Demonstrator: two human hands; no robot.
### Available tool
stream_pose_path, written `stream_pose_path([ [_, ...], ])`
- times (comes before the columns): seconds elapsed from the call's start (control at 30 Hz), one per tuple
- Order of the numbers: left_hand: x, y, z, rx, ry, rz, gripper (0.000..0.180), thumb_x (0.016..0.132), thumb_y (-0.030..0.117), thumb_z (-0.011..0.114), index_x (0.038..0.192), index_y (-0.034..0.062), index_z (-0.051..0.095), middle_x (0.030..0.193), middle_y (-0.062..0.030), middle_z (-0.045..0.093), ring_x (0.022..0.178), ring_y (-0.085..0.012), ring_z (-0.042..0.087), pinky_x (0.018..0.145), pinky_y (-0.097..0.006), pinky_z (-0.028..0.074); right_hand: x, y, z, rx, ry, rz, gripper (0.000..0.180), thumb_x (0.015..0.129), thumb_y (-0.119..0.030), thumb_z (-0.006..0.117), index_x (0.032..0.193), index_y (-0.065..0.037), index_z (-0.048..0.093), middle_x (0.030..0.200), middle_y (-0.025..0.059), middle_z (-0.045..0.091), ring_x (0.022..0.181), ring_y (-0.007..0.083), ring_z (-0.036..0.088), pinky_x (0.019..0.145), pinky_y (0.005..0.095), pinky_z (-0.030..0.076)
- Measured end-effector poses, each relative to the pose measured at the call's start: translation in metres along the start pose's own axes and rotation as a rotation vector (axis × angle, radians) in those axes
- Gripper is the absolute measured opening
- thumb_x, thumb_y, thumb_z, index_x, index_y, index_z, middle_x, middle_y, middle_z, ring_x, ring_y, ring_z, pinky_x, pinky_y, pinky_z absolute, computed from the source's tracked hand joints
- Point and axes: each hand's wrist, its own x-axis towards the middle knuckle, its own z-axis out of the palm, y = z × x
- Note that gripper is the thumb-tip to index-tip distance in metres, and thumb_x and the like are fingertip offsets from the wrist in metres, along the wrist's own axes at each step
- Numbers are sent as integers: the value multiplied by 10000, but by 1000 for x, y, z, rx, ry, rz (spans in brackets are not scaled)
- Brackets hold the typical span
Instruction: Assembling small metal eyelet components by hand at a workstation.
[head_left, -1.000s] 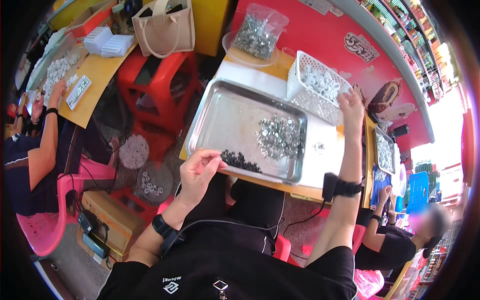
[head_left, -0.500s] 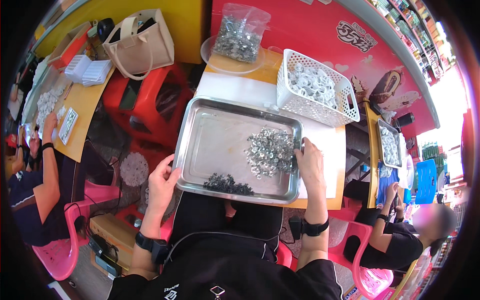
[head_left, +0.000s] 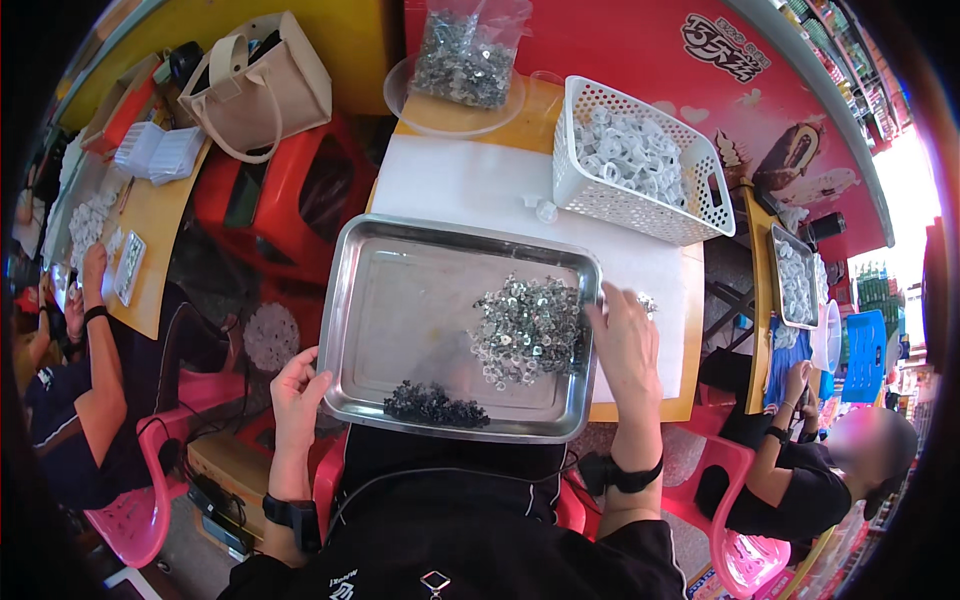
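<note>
Hands (head_left: 296,400) (head_left: 628,350) at smooth metal tray (head_left: 400,315), glinting pieces (head_left: 530,328), black pile (head_left: 433,404) — jagged

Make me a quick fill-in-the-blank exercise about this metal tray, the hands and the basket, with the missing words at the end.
1. In the metal tray, the pile of black pieces covers a ____ area than the pile of silvery pieces.
2. Of those two piles, the ____ one lies nearer the right hand.
3. The left hand is at the tray's ____ edge.
4. The perforated basket is coloured ____.

Missing words: smaller; silvery; left; white.
</note>
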Motion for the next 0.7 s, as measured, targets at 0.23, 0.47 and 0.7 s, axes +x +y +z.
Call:
stream_pose_path([
  [0.23,2,-8,-4,-92,-15,-33,343,832,-9,615,1172,-50,601,712,56,537,632,-5,470,589,-167,368,97,-22,30,-39,3,-437,297,883,-74,555,1175,-32,592,1029,180,605,931,371,620,778,435,499],
  [0.47,-3,-11,-3,-147,-35,-41,322,855,0,613,1174,-43,603,721,62,541,643,0,466,609,-166,372,136,-39,60,-407,-85,-516,236,816,-14,564,1050,-22,591,973,178,615,888,333,659,778,416,550],
  [0.7,-5,-12,-4,-151,-78,4,293,881,29,616,1165,-39,593,737,58,543,654,-3,462,622,-170,377,135,-52,49,165,-174,-428,146,837,-79,645,968,-15,639,864,130,642,799,213,670,691,302,550],
])
